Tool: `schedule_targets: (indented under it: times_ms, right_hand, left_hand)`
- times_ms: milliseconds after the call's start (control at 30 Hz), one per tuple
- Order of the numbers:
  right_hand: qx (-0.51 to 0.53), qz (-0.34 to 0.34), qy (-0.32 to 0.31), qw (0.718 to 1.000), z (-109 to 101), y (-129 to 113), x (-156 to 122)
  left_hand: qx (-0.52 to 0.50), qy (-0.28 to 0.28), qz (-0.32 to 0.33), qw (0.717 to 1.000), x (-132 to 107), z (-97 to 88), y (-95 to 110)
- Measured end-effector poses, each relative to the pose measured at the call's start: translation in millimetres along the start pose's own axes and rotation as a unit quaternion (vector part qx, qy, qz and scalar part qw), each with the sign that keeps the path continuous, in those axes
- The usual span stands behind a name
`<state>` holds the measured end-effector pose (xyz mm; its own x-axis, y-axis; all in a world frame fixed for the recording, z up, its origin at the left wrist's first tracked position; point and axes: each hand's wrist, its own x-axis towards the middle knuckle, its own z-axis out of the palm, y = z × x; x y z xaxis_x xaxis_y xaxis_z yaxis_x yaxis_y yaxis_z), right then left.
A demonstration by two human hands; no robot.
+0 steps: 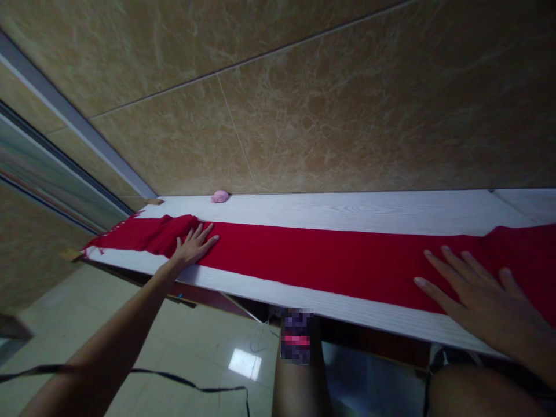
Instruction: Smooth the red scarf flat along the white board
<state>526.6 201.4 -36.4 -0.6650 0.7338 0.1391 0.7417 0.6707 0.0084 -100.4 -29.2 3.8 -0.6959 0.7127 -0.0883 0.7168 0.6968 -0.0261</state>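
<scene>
Head view showed me a long red scarf laid flat along a pale wood-grain counter, its long axis running from the fringed end at the left of the frame out past the right edge. I saw the left hand pressed palm-down on the cloth near that left end, fingers spread apart and pointing toward the upper right, clamped on nothing. The right hand lay flat on the cloth at the lower right of the frame, its fingers also splayed and pointing left along the scarf, gripping nothing that I could see. Both hands were touching the fabric, well apart from each other, with a long smooth stretch of red between them. The fringed end, slightly rumpled, lay just left of the left hand, so I judged that hand the nearer one to it; the other end was cut off by the right edge, and I could not tell how far it ran. A small pink object sat at the back of the counter against the tiled wall, apart from the scarf; it was too small for me to make out. Below the counter's front edge I saw a tiled floor with a dark cable across it, and a blurred patch I could not read.
</scene>
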Motion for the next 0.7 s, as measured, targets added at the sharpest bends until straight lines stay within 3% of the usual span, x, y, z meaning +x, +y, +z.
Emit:
schedule_targets:
  times_ms: [200, 500, 633, 700]
  right_hand:
    - [0.005, 0.045, -0.032, 0.998, -7.3, -5.8, 2.1]
    - [0.023, 0.092, 0.024, 0.995, 25.0, -1.9, 3.9]
    - [0.025, 0.107, -0.001, 0.994, 17.8, -3.5, 6.0]
    - [0.031, 0.11, 0.002, 0.993, 7.4, -4.5, 11.1]
  left_hand:
    - [0.002, 0.006, 0.001, 1.0, 2.1, 1.5, -2.8]
    - [-0.006, 0.022, 0.013, 1.0, 1.2, 3.4, -2.8]
    - [0.001, 0.032, 0.022, 0.999, -1.0, -2.6, -2.7]
    - [0.004, 0.041, 0.031, 0.999, -4.5, -7.5, 7.1]
